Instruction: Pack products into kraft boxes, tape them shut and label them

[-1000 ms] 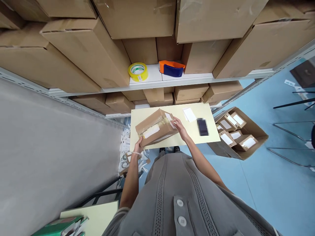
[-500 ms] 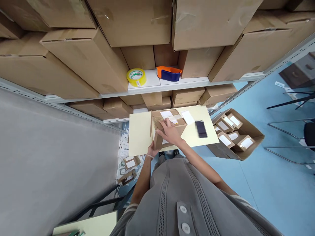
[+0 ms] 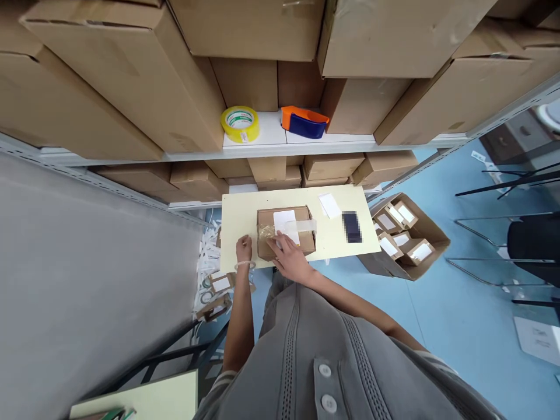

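A small taped cardboard box [image 3: 289,224] with a white label on top lies flat on the pale yellow table [image 3: 238,219]. My right hand [image 3: 289,256] rests on the box's near edge, fingers spread over the tape and label. Just left of the box, my left hand [image 3: 244,249] sits on the table near its front edge, fingers curled, holding nothing that I can see. A white label sheet [image 3: 329,205] and a dark phone [image 3: 350,226] lie on the table to the right of the box.
A shelf behind the table carries a yellow tape roll [image 3: 240,123], an orange and blue tape dispenser [image 3: 305,121] and large cartons. An open carton [image 3: 405,236] of small labelled boxes stands on the blue floor at right. Paper scraps [image 3: 212,262] litter the floor at left.
The box was tilted and turned in both hands, then set down flat, label up. My left hand came off it and now lies beside it.
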`<state>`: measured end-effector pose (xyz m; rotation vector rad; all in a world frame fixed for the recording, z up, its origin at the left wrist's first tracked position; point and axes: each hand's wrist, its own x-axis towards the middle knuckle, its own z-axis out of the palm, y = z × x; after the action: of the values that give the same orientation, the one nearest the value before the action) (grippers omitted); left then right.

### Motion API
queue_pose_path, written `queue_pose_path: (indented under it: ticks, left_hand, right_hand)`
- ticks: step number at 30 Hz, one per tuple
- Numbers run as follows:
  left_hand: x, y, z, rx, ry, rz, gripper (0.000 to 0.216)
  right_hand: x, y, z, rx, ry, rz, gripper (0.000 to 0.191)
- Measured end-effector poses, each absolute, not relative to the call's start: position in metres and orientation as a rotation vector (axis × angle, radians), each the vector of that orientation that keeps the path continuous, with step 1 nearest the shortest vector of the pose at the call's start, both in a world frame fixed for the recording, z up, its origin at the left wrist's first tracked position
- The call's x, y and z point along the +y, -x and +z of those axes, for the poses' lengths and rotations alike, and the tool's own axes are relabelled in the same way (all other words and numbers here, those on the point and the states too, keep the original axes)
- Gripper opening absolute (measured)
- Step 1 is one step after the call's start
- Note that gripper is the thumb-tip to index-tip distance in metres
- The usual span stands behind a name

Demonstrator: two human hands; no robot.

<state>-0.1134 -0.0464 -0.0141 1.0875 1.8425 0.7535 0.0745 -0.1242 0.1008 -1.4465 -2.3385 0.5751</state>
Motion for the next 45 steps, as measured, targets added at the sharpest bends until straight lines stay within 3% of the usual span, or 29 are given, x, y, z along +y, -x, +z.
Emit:
queue_pose_path:
  ticks: [7,10,14,19,26,34,45]
  left_hand:
    - [-0.056,0.064,0.064,1.736,-1.716,0.967,0.046]
    - [-0.067,0.031,0.088,1.854,-1.831,0.713,0.072]
    - [-0.073,0.003,0.101,1.989,-1.86,0.382,0.098]
    - [-0.07,-0.003,0.103,2.049,-1.872,0.268,0.092]
    - [-0.072,0.012,0.089,1.955,-1.87,0.376,0.084]
    - [-0.071,0.019,0.081,1.88,-1.859,0.49,0.073]
    - [-0.071,0.022,0.079,1.895,-1.872,0.508,0.07]
  right_hand:
    - [-0.139,-0.095,0.106,-2.339,1.285,0.695,0.047]
    - [-0.14,-0.107,0.109,-2.246,1.263,0.667,0.03]
    - [-0.145,-0.134,0.107,-2.017,1.327,0.575,0.026]
    - [-0.156,-0.18,0.097,-1.688,1.578,0.504,0.026]
    - [-0.152,-0.26,0.054,-1.414,1.858,0.492,0.028]
    - [-0.068,-0.324,-0.016,-1.359,2.406,0.71,0.034]
    - [0.035,-0.301,-0.077,-1.397,2.791,0.694,0.069]
